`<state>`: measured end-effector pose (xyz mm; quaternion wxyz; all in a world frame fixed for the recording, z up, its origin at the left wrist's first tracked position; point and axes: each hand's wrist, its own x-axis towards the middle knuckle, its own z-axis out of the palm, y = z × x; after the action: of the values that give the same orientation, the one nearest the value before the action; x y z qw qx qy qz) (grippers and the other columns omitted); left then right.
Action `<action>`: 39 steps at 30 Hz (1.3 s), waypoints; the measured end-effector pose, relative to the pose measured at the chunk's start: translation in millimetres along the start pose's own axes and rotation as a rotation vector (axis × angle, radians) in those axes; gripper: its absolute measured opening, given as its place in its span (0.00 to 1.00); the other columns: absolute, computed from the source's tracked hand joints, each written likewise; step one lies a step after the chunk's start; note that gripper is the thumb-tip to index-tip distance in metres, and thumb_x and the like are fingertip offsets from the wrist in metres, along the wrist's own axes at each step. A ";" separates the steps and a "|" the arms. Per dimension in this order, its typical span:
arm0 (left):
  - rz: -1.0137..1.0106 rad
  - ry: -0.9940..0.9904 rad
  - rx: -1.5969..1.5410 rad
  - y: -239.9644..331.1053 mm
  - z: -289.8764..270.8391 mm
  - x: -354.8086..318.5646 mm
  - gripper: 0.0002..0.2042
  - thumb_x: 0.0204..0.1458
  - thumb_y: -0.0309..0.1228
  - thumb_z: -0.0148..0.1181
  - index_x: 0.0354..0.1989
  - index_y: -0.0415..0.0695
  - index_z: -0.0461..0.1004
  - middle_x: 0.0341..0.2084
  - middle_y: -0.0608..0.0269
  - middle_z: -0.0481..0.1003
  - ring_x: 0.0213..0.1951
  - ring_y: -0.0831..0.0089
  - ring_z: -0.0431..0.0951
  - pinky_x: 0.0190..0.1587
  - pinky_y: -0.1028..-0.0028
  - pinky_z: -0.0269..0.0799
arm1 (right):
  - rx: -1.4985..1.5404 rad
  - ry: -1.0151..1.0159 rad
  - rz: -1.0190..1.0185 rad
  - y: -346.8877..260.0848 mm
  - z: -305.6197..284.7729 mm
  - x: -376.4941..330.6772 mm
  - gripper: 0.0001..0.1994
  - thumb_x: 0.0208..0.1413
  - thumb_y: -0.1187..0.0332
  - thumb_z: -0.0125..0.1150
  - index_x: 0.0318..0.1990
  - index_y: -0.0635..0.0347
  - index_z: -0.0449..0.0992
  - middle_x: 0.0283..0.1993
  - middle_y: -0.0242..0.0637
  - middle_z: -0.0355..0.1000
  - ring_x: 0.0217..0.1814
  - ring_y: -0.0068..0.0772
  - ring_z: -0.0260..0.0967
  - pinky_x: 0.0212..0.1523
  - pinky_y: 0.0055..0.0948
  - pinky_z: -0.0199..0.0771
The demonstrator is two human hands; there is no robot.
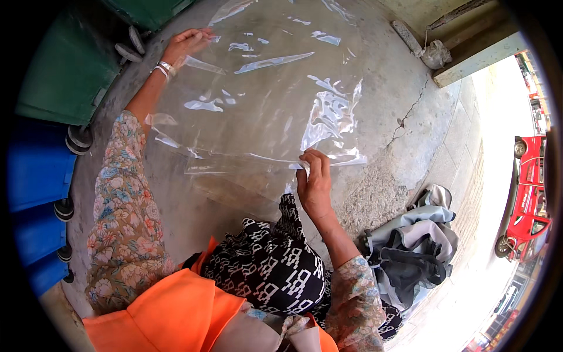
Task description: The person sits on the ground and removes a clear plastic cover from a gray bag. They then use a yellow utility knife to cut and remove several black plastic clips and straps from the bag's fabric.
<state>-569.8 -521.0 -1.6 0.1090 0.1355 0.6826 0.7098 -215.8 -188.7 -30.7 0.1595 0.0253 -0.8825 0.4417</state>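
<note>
I have a grey concrete floor [381, 100] under everything, with a red vehicle [528, 202] outdoors, far right of my landmark, the broad clear plastic sheet [264, 102]. Left of the sheet stand a dark green plastic bin [67, 76] and bright blue plastic bins [40, 167]; the sheet itself lies across the floor in front of the person. Beyond its near right corner sits a crumpled grey-and-black fabric heap [410, 258]. At the sheet's left side, the left hand [189, 44] has its fingers drawn narrow, apparently pinching the film; at the near edge, toward the right corner, the right hand [315, 185] grips the plastic between thumb and fingers. I judge the spreading largely done: the near edge runs fairly straight, while creases and a bunched glossy patch by the right hand remain unsmoothed. The sheet's far end is cut off at the top, glare blurs its folds, and I can't tell whether it is one layer or two, nor what the fabric heap is.
</note>
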 end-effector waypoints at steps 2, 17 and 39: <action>-0.070 -0.023 0.119 -58.2 -31.9 -13.2 0.08 0.58 0.25 0.55 0.43 0.35 0.75 0.51 0.55 0.73 0.50 0.70 0.75 0.54 0.73 0.70 | 0.057 -0.125 0.065 15.5 49.8 -17.5 0.15 0.51 0.82 0.54 0.47 0.64 0.66 0.53 0.51 0.62 0.53 0.57 0.65 0.51 0.43 0.71; 0.292 -0.558 1.244 -92.9 214.4 -143.0 0.28 0.54 0.44 0.58 0.65 0.57 0.62 0.70 0.60 0.48 0.71 0.56 0.41 0.69 0.51 0.42 | 0.194 -0.666 0.248 28.9 82.7 -102.2 0.12 0.53 0.71 0.57 0.46 0.57 0.72 0.36 0.48 0.75 0.38 0.54 0.74 0.39 0.44 0.75; -0.694 0.389 1.405 -169.0 7.5 -180.5 0.49 0.37 0.58 0.68 0.62 0.34 0.58 0.59 0.41 0.62 0.61 0.51 0.61 0.62 0.58 0.60 | 0.127 0.063 0.903 95.1 71.6 -86.4 0.27 0.48 0.56 0.70 0.45 0.72 0.68 0.30 0.50 0.75 0.32 0.41 0.74 0.36 0.34 0.73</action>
<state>-402.8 -567.8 -178.0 0.0916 -0.1734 0.9792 0.0512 -170.1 -195.6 -170.3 -0.0242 -0.3657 -0.7709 0.5209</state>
